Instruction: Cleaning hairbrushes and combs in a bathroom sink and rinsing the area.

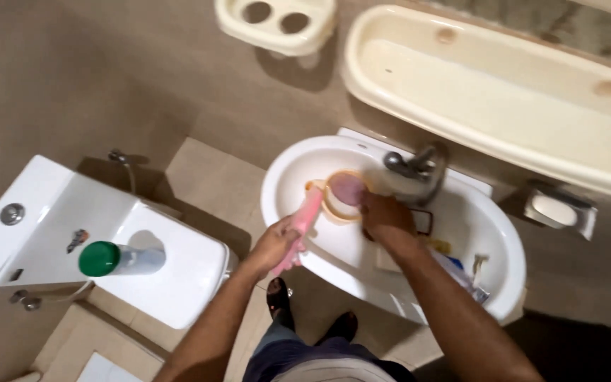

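Left hand [275, 244] fingers wrap pink brush [300, 228]; right hand [385, 216] grips mug [344, 194].

A white washbasin [493, 233] holds a pink mug [344, 194]; a green-capped bottle [118, 259] tops the cistern [58, 226].

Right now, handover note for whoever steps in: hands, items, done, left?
Left hand: gripping a pink brush handle over the white sink.
Right hand: holding a small round cup with a cream rim in the basin, below the tap.
Done: cup and brush are together at the basin.
Left: cannot tell how clean the cup is; it is not set down yet.
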